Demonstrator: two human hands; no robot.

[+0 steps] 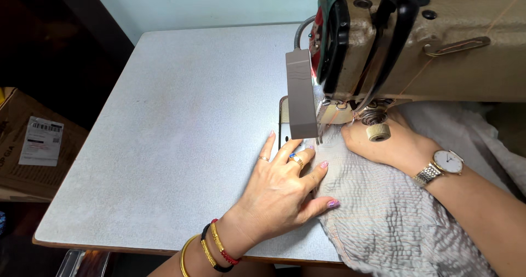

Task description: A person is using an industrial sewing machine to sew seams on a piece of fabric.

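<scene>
Grey speckled worktable (164, 145): left hand (279, 192) lies spread flat, fingers pressing crinkled pale grey fabric (383, 222) beside the beige industrial sewing machine (438, 41); right hand (383, 143) rests flat on the fabric beneath the machine's arm.
</scene>
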